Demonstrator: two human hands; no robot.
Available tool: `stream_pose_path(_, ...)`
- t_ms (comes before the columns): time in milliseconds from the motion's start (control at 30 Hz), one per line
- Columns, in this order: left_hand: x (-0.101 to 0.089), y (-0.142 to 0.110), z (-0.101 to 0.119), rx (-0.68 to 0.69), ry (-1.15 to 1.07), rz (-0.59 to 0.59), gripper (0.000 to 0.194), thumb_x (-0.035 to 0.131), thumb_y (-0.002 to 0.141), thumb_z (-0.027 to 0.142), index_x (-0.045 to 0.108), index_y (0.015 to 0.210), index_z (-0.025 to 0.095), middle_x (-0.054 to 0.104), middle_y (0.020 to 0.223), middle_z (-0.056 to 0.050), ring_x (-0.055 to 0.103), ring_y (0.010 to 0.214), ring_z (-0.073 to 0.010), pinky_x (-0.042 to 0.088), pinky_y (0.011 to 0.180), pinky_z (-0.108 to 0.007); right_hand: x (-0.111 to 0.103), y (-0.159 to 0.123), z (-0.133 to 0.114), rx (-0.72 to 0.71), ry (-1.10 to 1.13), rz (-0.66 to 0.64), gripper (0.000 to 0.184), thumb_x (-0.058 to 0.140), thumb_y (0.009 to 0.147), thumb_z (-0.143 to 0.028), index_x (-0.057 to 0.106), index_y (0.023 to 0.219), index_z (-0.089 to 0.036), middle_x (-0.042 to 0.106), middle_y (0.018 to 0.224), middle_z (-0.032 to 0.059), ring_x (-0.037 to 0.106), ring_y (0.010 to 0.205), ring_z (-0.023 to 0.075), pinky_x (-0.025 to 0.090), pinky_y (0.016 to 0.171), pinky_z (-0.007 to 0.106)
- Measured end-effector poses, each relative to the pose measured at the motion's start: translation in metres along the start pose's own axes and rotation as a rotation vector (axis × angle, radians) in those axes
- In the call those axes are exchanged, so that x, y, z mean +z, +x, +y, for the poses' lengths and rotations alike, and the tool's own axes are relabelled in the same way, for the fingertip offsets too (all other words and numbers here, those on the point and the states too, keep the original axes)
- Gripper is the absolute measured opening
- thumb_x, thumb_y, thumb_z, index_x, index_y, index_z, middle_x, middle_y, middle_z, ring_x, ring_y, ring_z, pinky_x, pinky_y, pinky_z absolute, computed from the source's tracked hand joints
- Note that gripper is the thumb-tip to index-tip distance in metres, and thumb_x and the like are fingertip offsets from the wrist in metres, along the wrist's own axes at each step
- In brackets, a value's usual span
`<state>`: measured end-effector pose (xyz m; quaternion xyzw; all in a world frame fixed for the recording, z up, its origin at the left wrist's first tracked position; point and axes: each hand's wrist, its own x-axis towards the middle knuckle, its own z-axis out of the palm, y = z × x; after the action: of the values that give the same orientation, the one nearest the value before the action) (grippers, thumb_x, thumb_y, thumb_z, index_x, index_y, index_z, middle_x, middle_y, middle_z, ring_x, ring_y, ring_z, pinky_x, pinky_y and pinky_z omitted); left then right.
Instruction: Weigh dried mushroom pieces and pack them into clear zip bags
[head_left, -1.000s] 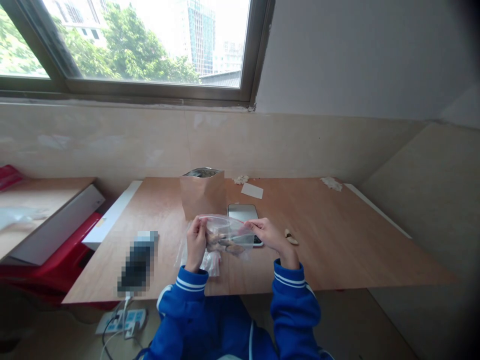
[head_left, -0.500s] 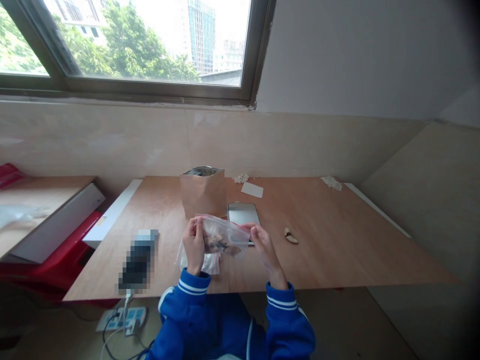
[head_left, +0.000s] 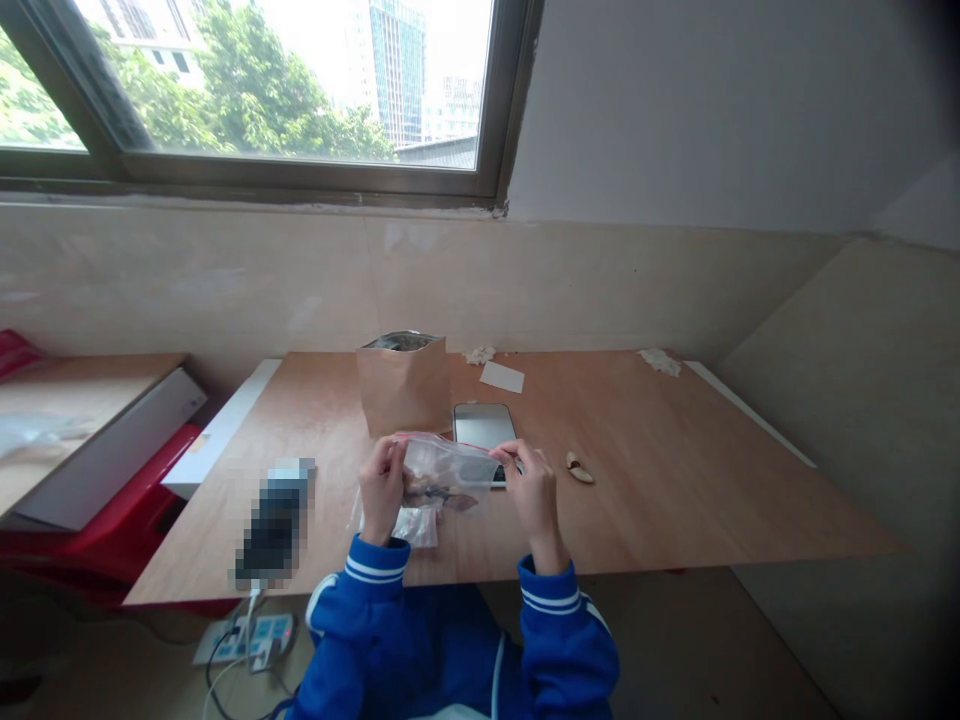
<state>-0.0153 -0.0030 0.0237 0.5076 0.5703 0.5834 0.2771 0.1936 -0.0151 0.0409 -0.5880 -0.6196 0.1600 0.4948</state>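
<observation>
I hold a small clear zip bag [head_left: 444, 470] with a red strip along its top and dark pieces inside, just above the wooden table [head_left: 675, 480]. My left hand [head_left: 381, 490] pinches its left top corner. My right hand [head_left: 531, 488] pinches its right top corner. More clear plastic bags [head_left: 414, 525] lie on the table under my left hand. Behind the bag stands an open brown paper pouch [head_left: 403, 385], and a phone [head_left: 484, 428] lies flat beside it. Both sleeves are blue with white stripes.
A small brown and white piece [head_left: 579, 468] lies right of my right hand. A white card [head_left: 502, 377] and white scraps [head_left: 660, 361] sit near the wall. A blurred dark object [head_left: 271, 520] lies at the left front. A power strip [head_left: 244, 638] lies on the floor.
My right hand has come in closer to my body and nearer the left hand, and the zip bag between them has narrowed and tilted. The view has shifted slightly.
</observation>
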Motion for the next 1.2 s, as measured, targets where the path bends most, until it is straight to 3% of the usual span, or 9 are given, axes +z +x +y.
stream_pose_path(167,0.006,-0.006,0.014,-0.030,-0.067,0.130,0.033,0.049,0.089,0.050,0.058,0.083,0.019,0.049,0.049,0.007,0.046,0.044,-0.0094,0.035,0.047,-0.020,0.020,-0.004,-0.001,0.203,0.549,-0.159,0.037,0.052,0.086,-0.060,0.054,0.091,-0.024,0.070,0.083,0.0068,0.067,0.078,0.0240,0.052,0.074,0.037)
stream_pose_path(267,0.010,-0.009,0.016,-0.064,-0.145,0.127,0.033,0.048,0.090,0.050,0.056,0.082,0.019,0.050,0.050,0.007,0.048,0.045,-0.0095,0.038,0.048,-0.020,0.029,-0.008,-0.003,0.309,0.752,-0.184,0.037,0.060,0.082,-0.057,0.055,0.094,-0.023,0.073,0.084,0.0069,0.069,0.076,0.0238,0.055,0.072,0.036)
stream_pose_path(467,0.009,-0.011,0.006,-0.098,-0.253,0.003,0.036,0.046,0.091,0.051,0.057,0.080,0.018,0.062,0.060,0.001,0.059,0.054,-0.0129,0.047,0.055,-0.023,0.024,-0.008,-0.002,0.370,0.748,-0.009,0.033,0.058,0.085,-0.053,0.062,0.090,-0.020,0.074,0.079,0.0052,0.069,0.068,0.0220,0.054,0.065,0.032)
stream_pose_path(700,0.002,-0.010,0.006,-0.119,-0.374,-0.073,0.031,0.057,0.086,0.049,0.056,0.090,0.018,0.067,0.067,0.000,0.065,0.056,-0.0150,0.055,0.057,-0.027,0.016,-0.006,-0.007,0.311,0.637,0.077,0.033,0.056,0.086,-0.052,0.061,0.090,-0.020,0.073,0.085,0.0054,0.066,0.059,0.0186,0.052,0.054,0.029)
stream_pose_path(800,0.000,-0.010,0.008,-0.110,-0.380,-0.094,0.029,0.060,0.084,0.047,0.056,0.087,0.018,0.067,0.068,0.000,0.066,0.055,-0.0153,0.055,0.054,-0.027,0.015,-0.005,-0.008,0.232,0.560,0.156,0.030,0.056,0.088,-0.049,0.059,0.087,-0.019,0.071,0.084,0.0045,0.066,0.060,0.0164,0.052,0.060,0.028)
stream_pose_path(1067,0.000,-0.010,0.014,-0.035,-0.312,-0.071,0.026,0.061,0.084,0.042,0.060,0.082,0.016,0.066,0.073,-0.001,0.067,0.059,-0.0142,0.055,0.057,-0.025,0.008,-0.004,-0.008,0.146,0.466,0.245,0.027,0.056,0.088,-0.044,0.063,0.085,-0.018,0.070,0.081,0.0051,0.066,0.076,0.0187,0.051,0.072,0.030)
stream_pose_path(1200,0.005,-0.012,0.016,-0.059,-0.331,-0.029,0.028,0.059,0.085,0.045,0.057,0.082,0.017,0.065,0.073,0.000,0.065,0.055,-0.0128,0.053,0.052,-0.023,0.011,-0.005,-0.008,0.203,0.573,0.200,0.028,0.055,0.088,-0.047,0.060,0.084,-0.019,0.071,0.075,0.0040,0.066,0.066,0.0181,0.052,0.067,0.030)
